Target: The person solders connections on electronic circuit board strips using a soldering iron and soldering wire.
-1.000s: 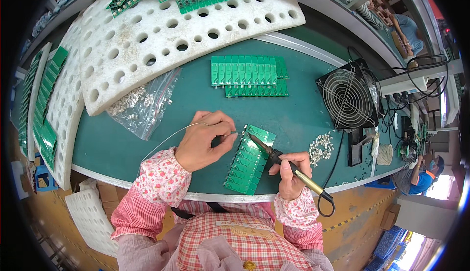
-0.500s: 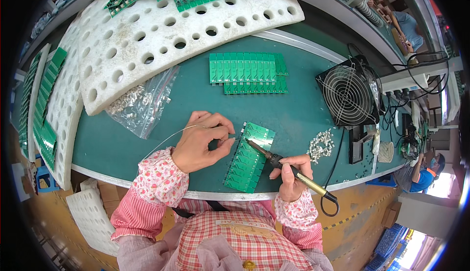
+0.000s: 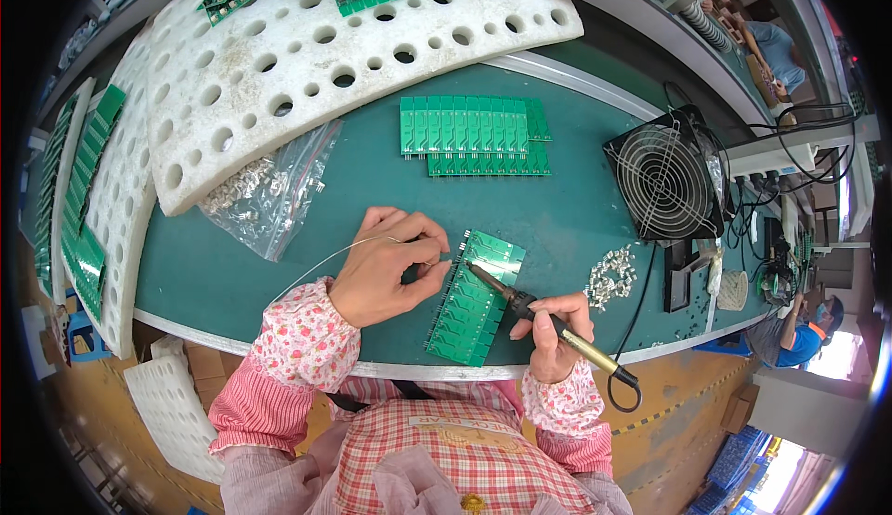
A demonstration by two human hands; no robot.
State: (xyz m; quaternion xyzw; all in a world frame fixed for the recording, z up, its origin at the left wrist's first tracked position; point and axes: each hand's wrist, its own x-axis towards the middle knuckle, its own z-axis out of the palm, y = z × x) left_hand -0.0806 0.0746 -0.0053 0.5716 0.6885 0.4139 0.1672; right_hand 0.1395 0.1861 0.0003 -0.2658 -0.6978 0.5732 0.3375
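Observation:
My right hand (image 3: 556, 334) grips a soldering iron (image 3: 583, 346) with a black and gold handle. Its tip rests at the upper left part of a green circuit board panel (image 3: 469, 306), which lies on the green mat near the table's front edge. Pins stick out along the panel's left side. My left hand (image 3: 395, 259) is closed in a pinch just left of the panel, with a thin solder wire (image 3: 321, 262) running across its back and down past the sleeve. The wire's end at the fingertips is too fine to make out.
Stacked green boards (image 3: 465, 127) lie beyond the panel. A black fan (image 3: 662, 178) stands at the right, with a pile of small white connectors (image 3: 610, 278) nearer me. At the left are a plastic bag of parts (image 3: 269, 194) and a holed white foam sheet (image 3: 307, 59) carrying more boards.
Hardly anything differs. The view has shifted slightly; the iron's tip stays on the panel and my left fingers remain beside its pins.

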